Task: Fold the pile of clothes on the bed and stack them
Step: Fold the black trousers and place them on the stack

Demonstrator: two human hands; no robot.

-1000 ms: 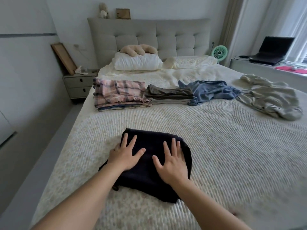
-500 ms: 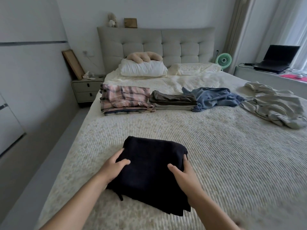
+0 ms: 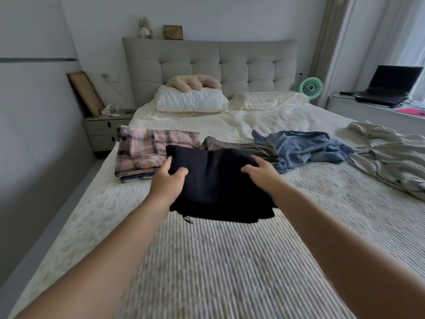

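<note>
The left hand (image 3: 169, 180) and the right hand (image 3: 261, 173) each grip a side of the folded black cloth (image 3: 218, 180), held up over the bed (image 3: 230, 261) near the stacks, and it looks soft, light and floppy, so holding both sides should keep it folded.

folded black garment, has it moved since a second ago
Yes. The folded black garment, gripped by the left hand and right hand, has gone up the bed toward the pink plaid folded stack, now overlapping it in view.
</note>
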